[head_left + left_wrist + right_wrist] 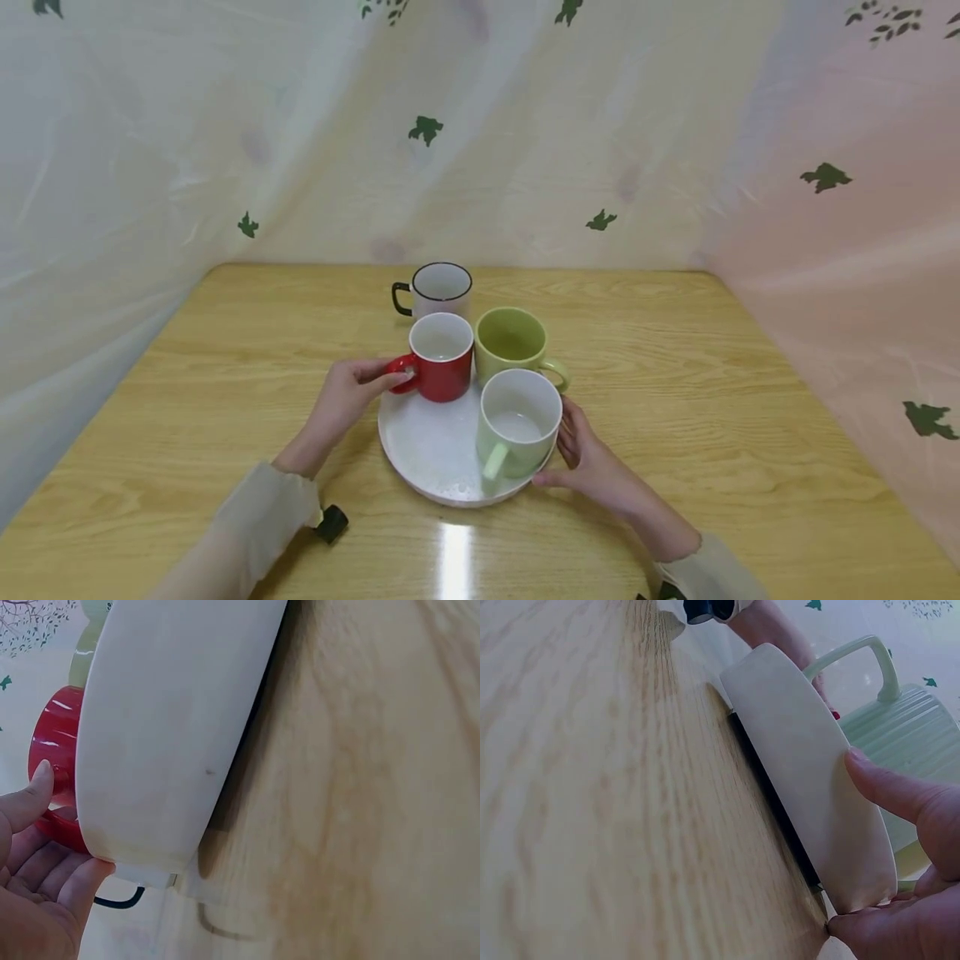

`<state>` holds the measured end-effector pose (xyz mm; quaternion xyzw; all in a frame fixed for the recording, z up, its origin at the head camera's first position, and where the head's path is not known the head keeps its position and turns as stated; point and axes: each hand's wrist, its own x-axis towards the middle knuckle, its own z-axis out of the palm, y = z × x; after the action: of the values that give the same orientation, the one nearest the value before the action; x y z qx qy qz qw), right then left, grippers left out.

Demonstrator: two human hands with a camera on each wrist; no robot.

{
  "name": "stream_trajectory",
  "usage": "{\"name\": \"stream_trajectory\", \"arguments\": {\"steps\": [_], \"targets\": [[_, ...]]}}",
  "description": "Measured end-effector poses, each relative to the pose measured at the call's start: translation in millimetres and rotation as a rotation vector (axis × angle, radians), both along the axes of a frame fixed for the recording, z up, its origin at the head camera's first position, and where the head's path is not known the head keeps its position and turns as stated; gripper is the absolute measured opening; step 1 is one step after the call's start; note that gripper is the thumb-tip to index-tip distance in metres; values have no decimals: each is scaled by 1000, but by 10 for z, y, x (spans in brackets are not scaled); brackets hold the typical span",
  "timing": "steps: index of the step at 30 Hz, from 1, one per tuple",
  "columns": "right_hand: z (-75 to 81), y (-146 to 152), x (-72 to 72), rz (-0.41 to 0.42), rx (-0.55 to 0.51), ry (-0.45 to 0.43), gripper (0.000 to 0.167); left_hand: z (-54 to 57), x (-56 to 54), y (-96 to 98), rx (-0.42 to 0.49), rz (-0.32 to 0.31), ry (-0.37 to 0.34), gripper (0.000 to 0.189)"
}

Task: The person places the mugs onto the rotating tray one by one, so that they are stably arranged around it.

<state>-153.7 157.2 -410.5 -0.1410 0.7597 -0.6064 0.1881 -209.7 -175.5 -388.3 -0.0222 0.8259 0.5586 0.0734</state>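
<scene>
A round white turntable (420,454) with a thick rim sits on the wooden table. On it stand a red mug (446,379), an olive-green mug (491,362) and a pale green ribbed mug (491,425), all upright. My left hand (348,396) pinches the red mug's handle between thumb and fingers, with a fingertip beside the turntable's edge in the left wrist view. At the right front, my right hand (592,467) holds the turntable's rim, close beside the pale green mug. Its thumb (885,780) lies on the rim's upper edge, while its fingers are at the side wall.
A white mug with a black rim (442,287) stands on the table behind the red mug, its black handle pointing left. A dark base strip (772,799) shows under the turntable. Patterned sheeting (495,167) hangs behind the table (705,400) and along its sides.
</scene>
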Motion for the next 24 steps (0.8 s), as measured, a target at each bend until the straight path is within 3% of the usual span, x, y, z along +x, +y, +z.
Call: {"name": "stream_trajectory", "arguments": {"steps": [9,16,24], "targets": [[-15,2,-2,-9,29,7,116,-27,-19,-23,-10,11,9,36],[-37,-4,-4,-10,35,6,116,-23,-27,-31,-12,0,-26,39],[-53,7,-10,-5,22,14,116,-33,-28,-44,-21,-1,4,37]]}}
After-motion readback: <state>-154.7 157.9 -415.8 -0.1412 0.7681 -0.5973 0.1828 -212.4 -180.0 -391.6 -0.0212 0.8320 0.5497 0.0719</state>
